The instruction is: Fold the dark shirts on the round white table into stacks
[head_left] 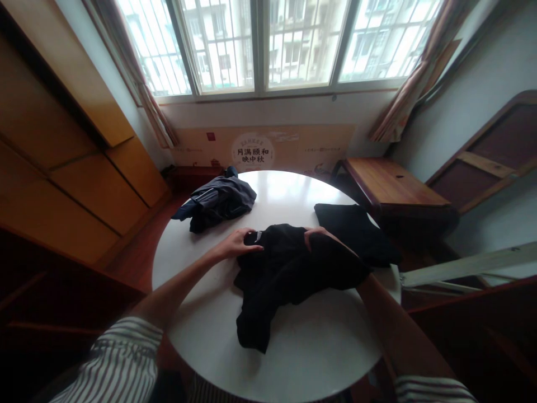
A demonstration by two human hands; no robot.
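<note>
A black garment (279, 274) lies bunched in the middle of the round white table (297, 369), one part of it hanging toward the near side. At its left end, by a small pale label, my left hand (235, 244) holds the cloth between thumb and fingers. My right hand (315, 231) is at the garment's upper right edge and grips the fabric there. Black cloth drapes over the back of that hand and wrist, so most of its fingers are hidden.
A heap of dark clothes (224, 201) sits at the table's far left. Folded black cloth (356, 232) lies at the right edge. Beyond the table are a wooden side table (398, 179) and a window; cabinets (88, 184) line the left wall.
</note>
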